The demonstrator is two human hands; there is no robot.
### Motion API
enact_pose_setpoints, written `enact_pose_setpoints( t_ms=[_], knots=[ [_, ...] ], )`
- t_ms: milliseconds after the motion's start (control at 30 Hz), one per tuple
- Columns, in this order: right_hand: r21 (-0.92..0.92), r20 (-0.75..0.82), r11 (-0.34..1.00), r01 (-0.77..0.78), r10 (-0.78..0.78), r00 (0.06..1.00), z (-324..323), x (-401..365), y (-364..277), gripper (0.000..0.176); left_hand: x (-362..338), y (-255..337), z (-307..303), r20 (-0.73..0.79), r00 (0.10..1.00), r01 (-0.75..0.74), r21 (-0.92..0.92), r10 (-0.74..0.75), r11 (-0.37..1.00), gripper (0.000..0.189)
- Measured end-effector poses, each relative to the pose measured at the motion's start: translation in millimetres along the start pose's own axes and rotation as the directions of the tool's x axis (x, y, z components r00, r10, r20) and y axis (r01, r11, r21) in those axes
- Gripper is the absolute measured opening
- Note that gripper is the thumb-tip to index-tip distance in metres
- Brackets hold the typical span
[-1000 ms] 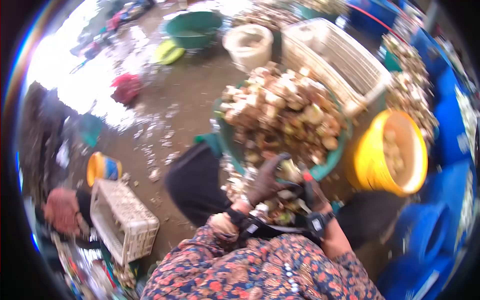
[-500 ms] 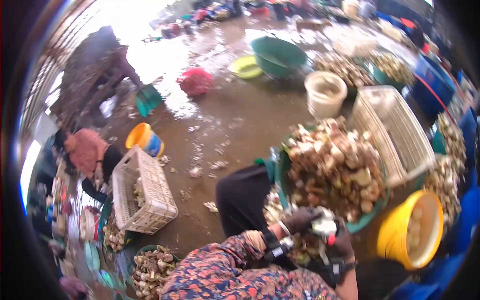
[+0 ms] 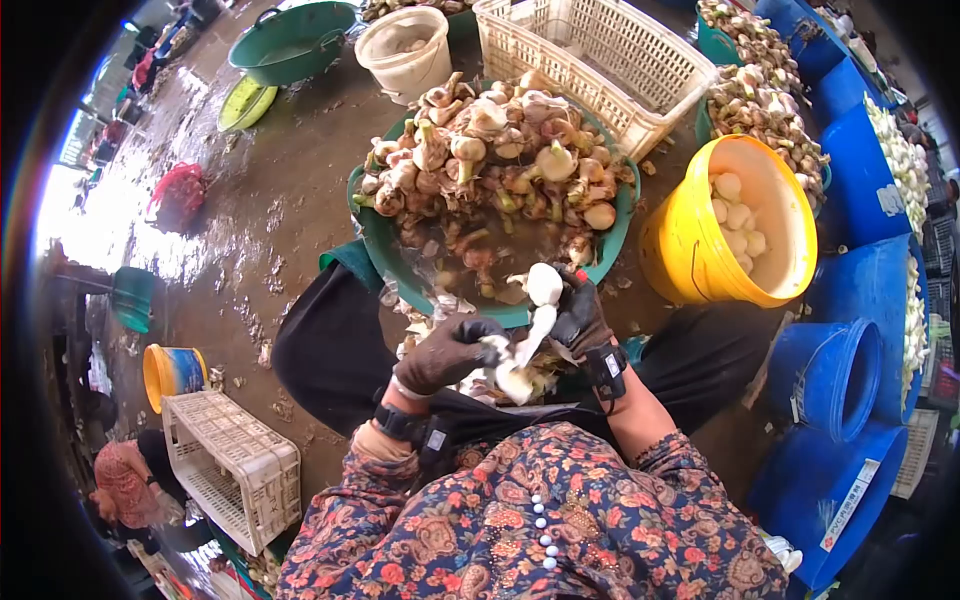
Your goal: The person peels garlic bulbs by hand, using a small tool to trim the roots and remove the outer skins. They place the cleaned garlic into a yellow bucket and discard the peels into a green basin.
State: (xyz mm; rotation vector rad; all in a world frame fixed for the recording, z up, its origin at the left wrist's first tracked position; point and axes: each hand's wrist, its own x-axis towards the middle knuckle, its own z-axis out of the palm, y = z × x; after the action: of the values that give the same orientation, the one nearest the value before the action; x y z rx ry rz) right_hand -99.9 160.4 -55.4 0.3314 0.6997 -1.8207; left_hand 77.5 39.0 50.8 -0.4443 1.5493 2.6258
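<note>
Both my hands wear dark gloves and work above my lap, at the near rim of a green tub (image 3: 372, 240) heaped with unpeeled garlic bulbs (image 3: 500, 150). My right hand (image 3: 582, 318) is closed round a white garlic bulb (image 3: 544, 284), with its bare round end facing up. A small red piece shows by the fingers of that hand; what it belongs to is hidden. My left hand (image 3: 440, 355), to the left and lower, pinches pale garlic skin (image 3: 495, 348). A white strip hangs below the bulb between the hands. Loose peelings (image 3: 470, 385) lie beneath.
A yellow bucket (image 3: 690, 235) at right holds peeled bulbs. Behind the tub stand a cream crate (image 3: 570, 75) and a white bucket (image 3: 404, 55). Blue containers (image 3: 850, 290) line the right side. At left, a person (image 3: 130, 483) sits near another crate (image 3: 235, 460).
My view has swung down and right, centring the tub and my lap. My hands, close together on the white bulb before, are now farther apart, with the left drawn away holding skin.
</note>
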Motion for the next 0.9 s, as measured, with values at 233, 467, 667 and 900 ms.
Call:
enact_pose_setpoints(
  t_ms=[233,467,667,900],
  knots=[
    [-0.030,-0.121,0.977,-0.213,0.208,0.971,4.0,-13.8,-15.9,0.042,-6.8,35.5,-16.9,-0.069,0.989,0.149,0.323,-0.134,0.935,0.041],
    [-0.230,-0.203,0.964,-0.131,0.084,0.976,8.9,-10.4,-15.4,0.045,59.9,-7.7,-7.5,-0.428,0.879,0.148,0.662,0.209,0.734,0.027],
    [-0.573,-0.264,0.807,0.143,-0.347,0.900,10.4,-5.8,10.3,0.039,85.5,-24.0,4.9,-0.485,0.818,0.159,0.706,0.308,0.690,0.024],
    [-0.588,-0.187,0.787,0.187,-0.357,0.915,-2.5,-2.7,23.5,0.036,74.5,-22.6,-5.5,-0.558,0.830,0.195,0.289,-0.001,0.937,0.016]
  ],
)
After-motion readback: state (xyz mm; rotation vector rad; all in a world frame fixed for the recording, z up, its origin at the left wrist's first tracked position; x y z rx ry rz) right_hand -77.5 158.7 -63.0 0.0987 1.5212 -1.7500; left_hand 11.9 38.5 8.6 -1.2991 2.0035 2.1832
